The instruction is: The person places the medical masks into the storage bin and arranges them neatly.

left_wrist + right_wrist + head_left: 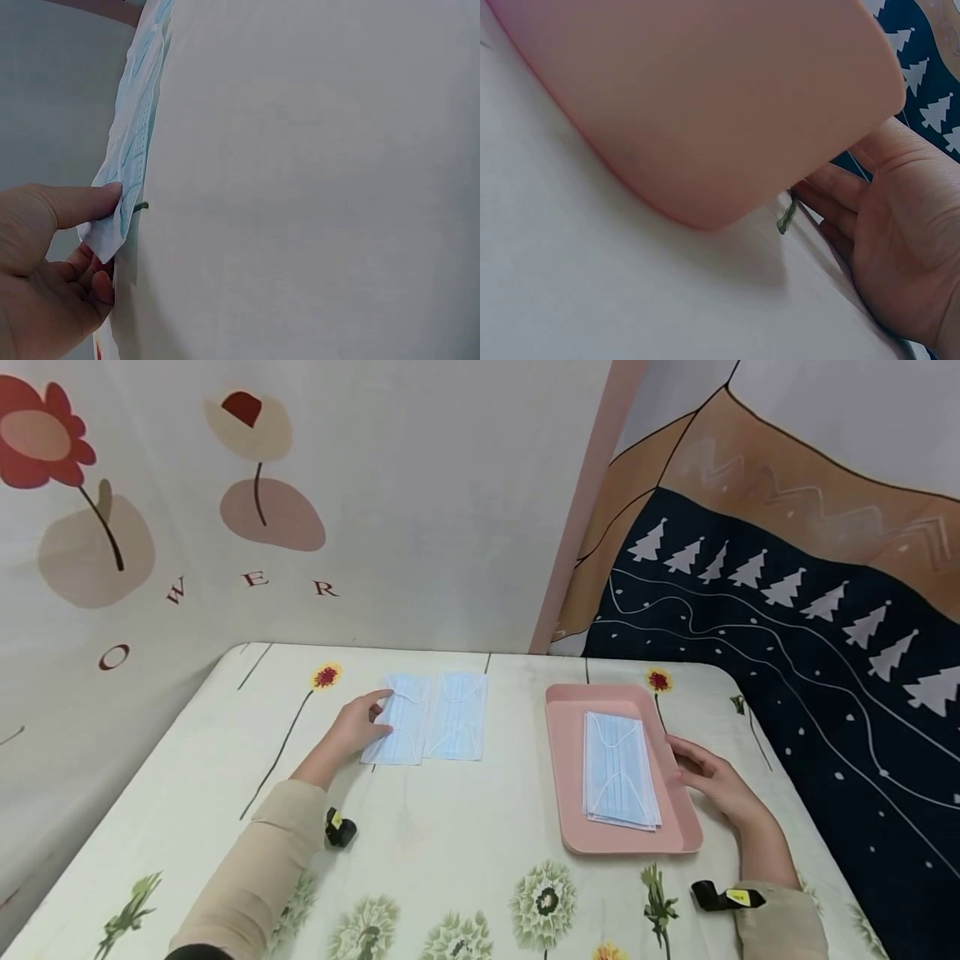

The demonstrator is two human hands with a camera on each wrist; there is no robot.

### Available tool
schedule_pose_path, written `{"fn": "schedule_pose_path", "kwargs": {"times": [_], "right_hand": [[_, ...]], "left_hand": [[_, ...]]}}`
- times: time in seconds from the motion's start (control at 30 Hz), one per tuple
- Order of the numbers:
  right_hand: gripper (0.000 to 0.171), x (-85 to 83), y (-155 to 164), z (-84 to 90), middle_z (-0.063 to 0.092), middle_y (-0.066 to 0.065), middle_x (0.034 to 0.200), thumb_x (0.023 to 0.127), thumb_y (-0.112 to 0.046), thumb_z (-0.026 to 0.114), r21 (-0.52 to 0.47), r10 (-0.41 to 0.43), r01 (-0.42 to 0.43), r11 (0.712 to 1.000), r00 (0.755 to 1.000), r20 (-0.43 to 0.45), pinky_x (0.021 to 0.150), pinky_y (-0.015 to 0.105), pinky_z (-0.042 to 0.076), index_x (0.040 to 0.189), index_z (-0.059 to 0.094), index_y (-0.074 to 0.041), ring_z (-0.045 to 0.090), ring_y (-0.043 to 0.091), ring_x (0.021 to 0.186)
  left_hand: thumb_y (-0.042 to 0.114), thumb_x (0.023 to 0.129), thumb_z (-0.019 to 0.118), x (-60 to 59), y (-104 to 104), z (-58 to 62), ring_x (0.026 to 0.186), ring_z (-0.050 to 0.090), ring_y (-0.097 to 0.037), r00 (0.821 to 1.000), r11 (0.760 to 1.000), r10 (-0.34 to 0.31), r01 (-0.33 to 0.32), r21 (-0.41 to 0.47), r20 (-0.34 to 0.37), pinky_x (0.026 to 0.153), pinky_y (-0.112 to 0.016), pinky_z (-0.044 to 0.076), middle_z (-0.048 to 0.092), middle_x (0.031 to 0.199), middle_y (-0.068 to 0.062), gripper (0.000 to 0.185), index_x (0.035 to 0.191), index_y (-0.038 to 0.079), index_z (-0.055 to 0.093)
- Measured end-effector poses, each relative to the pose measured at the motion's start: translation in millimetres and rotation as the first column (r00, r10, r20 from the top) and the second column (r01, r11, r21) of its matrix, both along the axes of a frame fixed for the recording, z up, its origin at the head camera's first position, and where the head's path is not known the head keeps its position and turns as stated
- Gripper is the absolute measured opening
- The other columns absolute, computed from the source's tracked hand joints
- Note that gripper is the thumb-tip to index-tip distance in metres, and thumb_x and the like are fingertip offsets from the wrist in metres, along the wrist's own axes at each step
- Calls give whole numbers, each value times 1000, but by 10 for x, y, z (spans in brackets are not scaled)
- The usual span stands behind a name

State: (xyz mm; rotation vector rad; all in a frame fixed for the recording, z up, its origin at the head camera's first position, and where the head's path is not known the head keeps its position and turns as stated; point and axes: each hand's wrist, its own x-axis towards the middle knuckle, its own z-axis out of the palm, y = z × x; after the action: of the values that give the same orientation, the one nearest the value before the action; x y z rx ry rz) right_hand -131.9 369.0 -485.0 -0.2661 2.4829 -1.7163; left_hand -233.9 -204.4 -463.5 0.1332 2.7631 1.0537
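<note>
Soft, light-blue pleated fabric makes up two rectangular face masks lying side by side on the flower-printed table (457, 827): the left mask (405, 731), pinched at its left edge between the thumb and fingers of the left hand (354, 724), and the right mask (457, 718). Farther right, a slightly fanned stack of masks (618, 768), thin white loops on top, lies inside a smooth pink, round-cornered tray (567, 814), whose outer right side the right hand (717, 782) touches with loosely bent, parted fingers.
</note>
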Motion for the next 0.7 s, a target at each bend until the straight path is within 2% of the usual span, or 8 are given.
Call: {"fn": "schedule_pose_path", "kwargs": {"times": [0.2, 0.37, 0.47, 0.6, 0.7], "right_hand": [[58, 2, 16, 0, 41, 17, 143, 94, -9, 61, -14, 19, -20, 1000, 1000, -20, 92, 10, 36, 145, 36, 2, 45, -4, 117], [58, 6, 18, -7, 40, 20, 143, 94, -9, 61, -13, 20, -20, 1000, 1000, -18, 92, 10, 36, 145, 36, 1, 44, -4, 117], [58, 11, 15, -5, 40, 20, 143, 94, -10, 61, -6, 15, -15, 1000, 1000, -12, 92, 9, 36, 145, 36, 1, 44, -4, 116], [58, 12, 11, 0, 40, 19, 143, 94, -11, 61, -4, 12, -12, 1000, 1000, -11, 92, 9, 36, 145, 36, 1, 44, -4, 117], [58, 10, 13, 4, 40, 19, 144, 94, -11, 61, -10, 13, -14, 1000, 1000, -11, 92, 10, 36, 145, 36, 1, 44, -4, 117]], "left_hand": [[0, 85, 70, -4, 0, 5, 92, 49, -29, 1000, 1000, 4, -4, 0, 8, 77, -37, 43, 52, 105, -18, 69, 146, 4, 38], [0, 84, 70, -18, -14, 2, 97, 50, -32, 1000, 1000, -6, 6, 22, 26, 83, -41, 44, 54, 111, -21, 69, 146, 5, 38], [-1, 85, 69, -26, -29, 3, 108, 51, -36, 999, 999, -25, 24, 43, 41, 92, -47, 43, 52, 124, -24, 68, 146, 6, 39], [0, 86, 67, -55, -61, 4, 120, 46, -40, 995, 996, -63, 59, 66, 73, 99, -51, 39, 42, 140, -25, 68, 147, 6, 37], [1, 87, 66, -76, -76, 6, 122, 43, -43, 993, 995, -82, 76, 67, 80, 100, -52, 37, 37, 144, -25, 68, 148, 4, 35]]}}
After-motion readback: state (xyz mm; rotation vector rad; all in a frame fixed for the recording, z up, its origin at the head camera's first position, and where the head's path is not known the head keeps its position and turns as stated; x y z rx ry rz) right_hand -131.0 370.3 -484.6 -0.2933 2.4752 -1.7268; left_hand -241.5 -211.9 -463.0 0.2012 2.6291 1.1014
